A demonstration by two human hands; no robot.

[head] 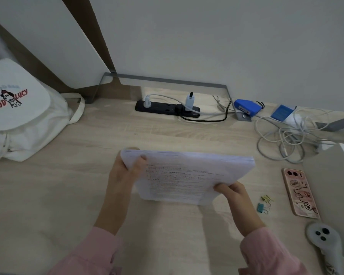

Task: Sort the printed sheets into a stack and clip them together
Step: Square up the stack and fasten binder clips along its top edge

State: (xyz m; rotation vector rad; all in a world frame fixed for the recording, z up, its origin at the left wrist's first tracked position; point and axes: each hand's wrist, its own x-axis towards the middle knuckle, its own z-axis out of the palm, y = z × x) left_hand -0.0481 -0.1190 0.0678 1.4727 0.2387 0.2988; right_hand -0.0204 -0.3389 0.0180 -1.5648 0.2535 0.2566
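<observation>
Hidden or unclear:
- Surface (68, 195): pale wood grain, cut off at the left, right and near edges.
- White canvas bag (28, 126): far left, partly out of view, printed "GOOD LUCY".
- Stack of printed sheets (187, 175): print blurred and unreadable. Whether its near edge touches the surface cannot be told.
- White controller (324, 239): near right corner, lower end cut off.
- Blue object (246, 108): far right by the wall, kind not clear.

Surroundings:
- Tangle of white cables (282, 139): far right, beyond the phone.
- Black power strip (163, 109): against the wall, with two white plugs in it.
- Phone (300, 193): pink case, face down, right of the stack.
- Yellow binder clip (266, 199) and blue binder clip (261, 207): just beside each other, between the right hand and the phone, apart from the stack.

Hands:
- Left hand (125, 171): grips the stack's far left corner, thumb on top, fingers behind the paper and hidden.
- Right hand (234, 195): grips the near right corner, with fingers curled over the edge.
- The hands are set apart at opposite corners, holding the stack over the middle of the surface. Both wear pink sleeves (91, 253).
</observation>
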